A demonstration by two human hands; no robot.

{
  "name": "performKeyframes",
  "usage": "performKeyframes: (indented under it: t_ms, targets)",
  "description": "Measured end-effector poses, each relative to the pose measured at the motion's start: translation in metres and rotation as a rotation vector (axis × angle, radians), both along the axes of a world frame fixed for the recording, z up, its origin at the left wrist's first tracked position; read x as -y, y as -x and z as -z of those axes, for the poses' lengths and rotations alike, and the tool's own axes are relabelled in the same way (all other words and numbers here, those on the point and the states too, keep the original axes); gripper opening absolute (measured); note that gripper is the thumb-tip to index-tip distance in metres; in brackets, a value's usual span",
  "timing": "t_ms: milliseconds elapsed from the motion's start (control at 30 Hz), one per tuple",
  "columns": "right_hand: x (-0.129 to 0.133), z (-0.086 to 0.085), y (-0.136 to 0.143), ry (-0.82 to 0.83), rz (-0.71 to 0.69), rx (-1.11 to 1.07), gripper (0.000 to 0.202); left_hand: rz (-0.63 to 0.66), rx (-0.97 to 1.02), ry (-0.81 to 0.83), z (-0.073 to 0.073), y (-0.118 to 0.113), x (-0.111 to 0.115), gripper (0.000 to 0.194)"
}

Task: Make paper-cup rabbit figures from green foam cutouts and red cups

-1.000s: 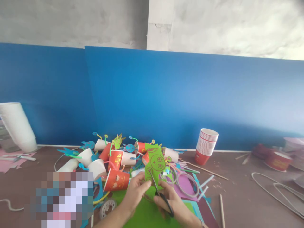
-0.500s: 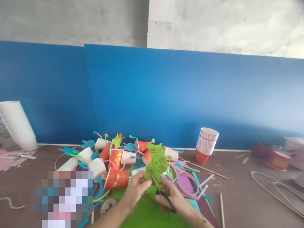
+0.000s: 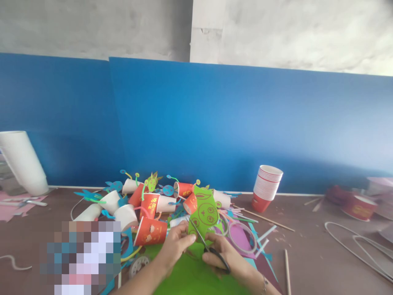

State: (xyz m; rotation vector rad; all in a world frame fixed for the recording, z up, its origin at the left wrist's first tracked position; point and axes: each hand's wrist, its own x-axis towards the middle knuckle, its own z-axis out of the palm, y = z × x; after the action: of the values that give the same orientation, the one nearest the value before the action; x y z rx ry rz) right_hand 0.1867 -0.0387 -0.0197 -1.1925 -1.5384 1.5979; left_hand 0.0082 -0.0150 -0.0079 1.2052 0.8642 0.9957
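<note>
My left hand [image 3: 178,241] pinches the lower left edge of a green paper sheet [image 3: 206,209] with a rabbit face and small circles drawn on it. In my right hand [image 3: 222,254] is a pair of black-handled scissors [image 3: 206,245], my fingers in the loops. Their blades lie against the paper close to my left thumb, pointing up and left. Below both hands a larger green sheet [image 3: 196,272] lies on the table. Just beyond the left hand, a red paper cup [image 3: 151,230] rests on its side.
Cups with straws and paper faces, such as a green face [image 3: 152,183], heap up behind. A cup stack [image 3: 267,186] stands right of them. Tape rings [image 3: 242,237], straws [image 3: 266,233] and a wooden stick [image 3: 287,270] lie rightward. White cups [image 3: 24,164] stand far left.
The green rabbit paper has turned slightly clockwise, its top tipping right. The right hand and scissors have shifted a little to the right; the left hand stays nearly in place.
</note>
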Motion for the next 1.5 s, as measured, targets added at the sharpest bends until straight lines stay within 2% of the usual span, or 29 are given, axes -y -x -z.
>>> performKeyframes:
  t_ms: [167, 400, 567, 767, 1033, 1267, 1400, 1500]
  targets:
    - [-0.002, 0.002, -0.002, -0.008, -0.022, 0.038, 0.056, 0.029, -0.018, -0.005, -0.001, 0.001, 0.001, 0.030]
    - [-0.001, -0.009, -0.004, -0.019, -0.059, 0.027, 0.051, 0.039, -0.014, 0.002, -0.001, 0.002, 0.001, 0.031]
    - [-0.002, -0.010, -0.007, -0.014, -0.060, 0.047, 0.048, 0.055, -0.019, -0.016, 0.004, 0.003, -0.002, 0.029]
    - [-0.001, -0.011, -0.007, 0.000, -0.017, 0.078, 0.040, 0.017, -0.010, -0.002, 0.010, 0.002, -0.002, 0.033]
    - [-0.001, -0.015, -0.008, -0.012, -0.028, 0.122, 0.036, -0.022, -0.013, 0.019, 0.010, 0.002, -0.002, 0.037]
    - [-0.001, -0.013, -0.009, -0.034, 0.054, 0.048, 0.056, -0.092, -0.018, 0.008, 0.015, 0.001, -0.005, 0.040]
    - [-0.002, -0.009, -0.011, 0.079, -0.013, 0.061, 0.043, -0.172, -0.030, -0.010, 0.016, 0.002, -0.006, 0.035]
    - [-0.003, -0.007, -0.018, 0.206, -0.102, -0.025, 0.039, -0.252, -0.022, -0.037, 0.016, 0.003, -0.009, 0.038]
